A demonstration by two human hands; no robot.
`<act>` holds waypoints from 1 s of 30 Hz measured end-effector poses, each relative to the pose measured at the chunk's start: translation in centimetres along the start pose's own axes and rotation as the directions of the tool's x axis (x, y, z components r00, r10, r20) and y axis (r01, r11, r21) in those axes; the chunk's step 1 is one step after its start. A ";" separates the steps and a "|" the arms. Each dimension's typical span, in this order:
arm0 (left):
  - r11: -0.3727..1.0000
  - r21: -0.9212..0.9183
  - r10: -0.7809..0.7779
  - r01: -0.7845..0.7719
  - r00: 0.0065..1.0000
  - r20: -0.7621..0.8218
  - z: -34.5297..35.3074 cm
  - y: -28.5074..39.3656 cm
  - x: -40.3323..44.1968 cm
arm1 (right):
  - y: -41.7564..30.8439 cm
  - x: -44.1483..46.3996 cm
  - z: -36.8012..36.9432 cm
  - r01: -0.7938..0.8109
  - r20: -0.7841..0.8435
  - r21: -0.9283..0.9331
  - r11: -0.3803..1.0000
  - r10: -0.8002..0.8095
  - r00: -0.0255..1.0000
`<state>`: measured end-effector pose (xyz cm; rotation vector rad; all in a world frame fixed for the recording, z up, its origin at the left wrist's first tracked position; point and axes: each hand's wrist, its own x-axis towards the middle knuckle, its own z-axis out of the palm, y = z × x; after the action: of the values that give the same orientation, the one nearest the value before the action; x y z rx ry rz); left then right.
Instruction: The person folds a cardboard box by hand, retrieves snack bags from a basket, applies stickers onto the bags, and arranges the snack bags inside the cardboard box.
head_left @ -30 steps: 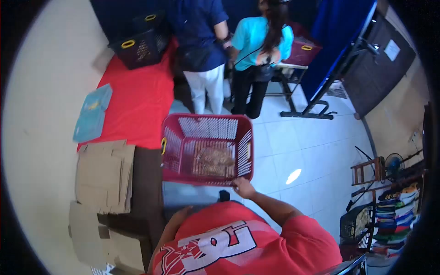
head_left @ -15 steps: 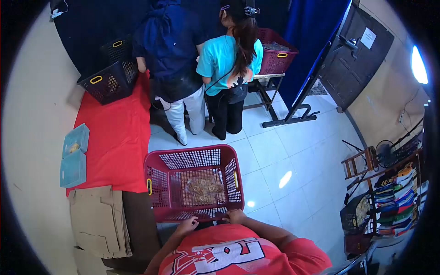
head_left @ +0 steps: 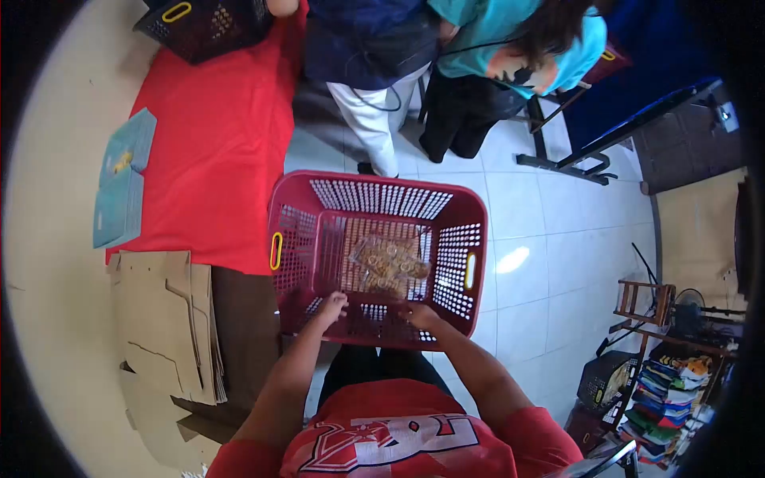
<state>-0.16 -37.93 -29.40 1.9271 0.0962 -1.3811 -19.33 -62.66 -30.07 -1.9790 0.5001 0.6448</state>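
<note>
Flattened cardboard (head_left: 155, 327) lies at near left, below a red-covered desk (head_left: 215, 151). The left hand (head_left: 333, 307), fingers curled, reaches over the maroon basket's (head_left: 382, 182) near rim; clear packets (head_left: 390, 264) lie inside. The shirt's white lettering (head_left: 406, 440) is unclear. The right hand (head_left: 418, 316) bends near the packets, its grip unclear. White tiles (head_left: 570, 259) extend right.

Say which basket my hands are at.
The maroon basket nearest you: left hand and right hand are at its near side; no other is this close.

Red short-slv tee (head_left: 398, 394), wht print (head_left: 398, 440), dk pants (head_left: 378, 366).
</note>
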 end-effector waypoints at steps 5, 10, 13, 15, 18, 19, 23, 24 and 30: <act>0.993 -0.059 -0.099 0.102 0.993 0.061 0.6 2.6 5.5 | -1.5 6.7 0.0 0.040 -0.297 -0.010 0.999 -0.041 0.954; 0.881 -0.464 -0.111 0.090 0.994 -0.019 4.2 4.2 11.8 | -0.9 13.8 0.6 0.120 -0.472 -0.001 0.993 -0.106 0.875; 0.981 -0.178 0.024 -0.080 0.953 -0.301 7.8 1.7 17.5 | -0.2 16.4 1.2 0.000 -0.491 -0.120 0.993 -0.060 0.869; 0.972 -0.225 -0.121 0.071 0.969 -0.215 8.9 2.2 17.5 | 0.1 17.5 1.6 -0.072 -0.441 -0.100 0.992 0.021 0.897; 0.926 -0.377 -0.017 -0.033 0.991 -0.129 10.3 0.4 17.8 | -0.4 17.8 1.7 -0.151 -0.432 -0.058 0.987 0.112 0.895; 0.896 -0.444 -0.006 -0.020 0.998 -0.057 10.6 -1.9 19.4 | -0.1 17.7 1.8 -0.156 -0.355 -0.042 0.987 0.131 0.926; 0.848 -0.529 0.007 0.017 0.999 0.043 8.7 5.0 8.8 | -2.0 13.1 -0.3 0.081 -0.379 0.152 0.985 -0.018 0.925; 0.865 -0.501 -0.016 0.033 0.999 0.037 8.4 5.7 5.7 | -2.6 10.6 -0.2 0.193 -0.435 0.243 0.951 -0.071 0.898; 0.840 -0.339 0.452 -0.424 0.892 0.003 5.6 15.0 -16.5 | -16.3 -8.9 -8.5 0.308 -0.405 0.648 0.696 -0.026 0.914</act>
<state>-4.49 -46.38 -8.44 1.4895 -0.1417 -1.0530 -14.74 -62.10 -10.18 -1.3630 0.6592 -0.0757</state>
